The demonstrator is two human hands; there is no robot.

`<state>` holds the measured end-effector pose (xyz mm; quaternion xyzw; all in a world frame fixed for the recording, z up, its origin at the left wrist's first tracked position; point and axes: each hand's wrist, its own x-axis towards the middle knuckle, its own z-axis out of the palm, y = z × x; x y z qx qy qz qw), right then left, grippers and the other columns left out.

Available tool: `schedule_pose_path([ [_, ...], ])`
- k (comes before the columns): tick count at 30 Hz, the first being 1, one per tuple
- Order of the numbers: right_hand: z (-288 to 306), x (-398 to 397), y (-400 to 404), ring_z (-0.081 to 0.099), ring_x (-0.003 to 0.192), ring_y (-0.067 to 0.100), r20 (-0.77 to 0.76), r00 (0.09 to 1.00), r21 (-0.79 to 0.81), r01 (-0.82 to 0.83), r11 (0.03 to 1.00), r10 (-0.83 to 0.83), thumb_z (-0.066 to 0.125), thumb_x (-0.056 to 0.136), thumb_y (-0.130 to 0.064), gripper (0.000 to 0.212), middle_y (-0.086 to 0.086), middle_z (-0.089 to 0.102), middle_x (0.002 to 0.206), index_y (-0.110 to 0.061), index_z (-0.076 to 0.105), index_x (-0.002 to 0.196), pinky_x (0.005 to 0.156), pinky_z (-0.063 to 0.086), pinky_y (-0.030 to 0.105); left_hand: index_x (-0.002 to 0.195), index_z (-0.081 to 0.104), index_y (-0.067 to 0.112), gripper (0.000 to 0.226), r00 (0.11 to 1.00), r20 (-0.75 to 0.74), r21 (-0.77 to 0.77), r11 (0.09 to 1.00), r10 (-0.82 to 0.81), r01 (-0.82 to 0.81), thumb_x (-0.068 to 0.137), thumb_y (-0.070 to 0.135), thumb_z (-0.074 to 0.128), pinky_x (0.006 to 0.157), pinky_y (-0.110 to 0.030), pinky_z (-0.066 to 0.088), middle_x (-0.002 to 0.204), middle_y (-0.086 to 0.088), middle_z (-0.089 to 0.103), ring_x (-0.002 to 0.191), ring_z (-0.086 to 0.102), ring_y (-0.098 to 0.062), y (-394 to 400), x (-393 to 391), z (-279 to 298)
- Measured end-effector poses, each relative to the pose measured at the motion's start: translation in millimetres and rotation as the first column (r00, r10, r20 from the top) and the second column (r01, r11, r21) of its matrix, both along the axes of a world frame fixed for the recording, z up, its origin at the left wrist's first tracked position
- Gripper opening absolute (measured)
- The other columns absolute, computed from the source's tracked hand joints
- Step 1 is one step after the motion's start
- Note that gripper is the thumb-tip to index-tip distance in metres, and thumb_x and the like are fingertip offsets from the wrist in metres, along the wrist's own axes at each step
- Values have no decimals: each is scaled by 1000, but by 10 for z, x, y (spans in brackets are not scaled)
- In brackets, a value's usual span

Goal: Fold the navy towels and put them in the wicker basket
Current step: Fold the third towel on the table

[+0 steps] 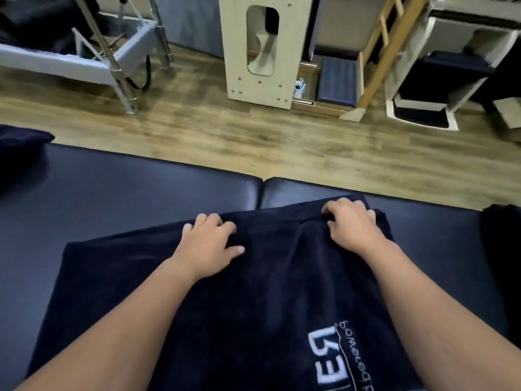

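Fingers of the left hand (208, 244) and right hand (351, 224) curl, pinching the navy towel's (253, 306) far edge; draw both corners evenly near.

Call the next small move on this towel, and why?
Probably draw the far edge toward the body to make a fold. Both the left hand and right hand have fingers curled on the far edge of the navy towel, which lies spread flat, logo up, on the padded table. No wicker basket is in view yet.
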<state>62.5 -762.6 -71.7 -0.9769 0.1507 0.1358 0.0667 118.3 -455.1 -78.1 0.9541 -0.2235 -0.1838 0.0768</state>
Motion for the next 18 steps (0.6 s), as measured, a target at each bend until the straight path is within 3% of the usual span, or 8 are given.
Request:
schedule_pose_path([
  [2, -14, -70, -158, 39, 119, 28, -4, 997, 2, 74, 997, -74, 53, 93, -20, 35, -5, 50, 129, -34, 56, 124, 95, 33, 46, 104, 50, 28, 19, 998, 18, 35, 998, -57, 57, 99, 44, 57, 94, -38, 33, 113, 5, 42, 115, 38, -23, -52, 36, -37],
  [4, -14, -110, -280, 39, 120, 27, -29, 993, 2, 114, 993, -114, 55, 97, -28, 27, -5, 50, 126, -34, 59, 123, 93, 31, 44, 94, 45, 23, 17, 997, 49, 49, 997, -57, 55, 101, 35, 55, 90, -36, 36, 103, 4, 46, 107, 46, -23, -87, 92, -22],
  [6, 1, -105, -392, 40, 116, 26, -46, 994, 4, 100, 995, -100, 55, 99, -35, 15, -7, 52, 113, -33, 62, 112, 87, 28, 41, 92, 42, 19, 17, 999, 0, -19, 999, 50, -50, 102, 29, 51, 87, -40, 43, 94, 1, 56, 94, 56, -27, -96, 174, 33],
  [8, -1, -77, -438, 40, 110, 24, 37, 997, -1, 69, 998, -68, 53, 100, -34, 7, -7, 57, 106, -31, 58, 104, 87, 26, 41, 93, 41, 17, 15, 985, -33, -49, 984, 170, -172, 102, 25, 49, 81, -43, 45, 86, -2, 59, 83, 57, -29, -61, 240, 64],
  [10, -47, -30, -405, 38, 107, 25, 223, 971, -19, 88, 996, -82, 55, 99, -31, 5, -6, 60, 107, -29, 57, 103, 90, 28, 43, 97, 45, 17, 6, 979, 127, 31, 986, 161, -166, 97, 16, 50, 77, -40, 37, 83, 2, 60, 82, 56, -27, -63, 240, 65],
  [12, -117, 12, -304, 37, 111, 30, 311, 943, -55, 143, 988, -119, 64, 93, -33, 19, -1, 56, 117, -29, 60, 111, 94, 30, 47, 106, 51, 17, 13, 975, 201, 25, 995, 92, -99, 93, 18, 53, 80, -42, 38, 99, 2, 59, 97, 55, -27, -204, 196, 66],
  [15, -260, -100, -133, 40, 116, 37, 298, 933, -40, 222, 974, -201, 71, 88, -36, 49, 10, 48, 130, -23, 55, 133, 97, 35, 53, 133, 49, 21, 36, 991, 53, -63, 990, -123, 126, 101, 39, 49, 99, -45, 43, 131, 3, 51, 123, 47, -24, -635, 99, 88],
  [18, -335, -490, -34, 47, 123, 31, 338, 920, 34, 199, 979, -198, 71, 88, -34, 52, 7, 49, 137, -20, 55, 135, 99, 40, 50, 147, 34, 22, 55, 978, -27, -27, 978, -208, 207, 101, 50, 46, 104, -49, 39, 144, 1, 43, 132, 39, -26, -1158, 29, 84],
])
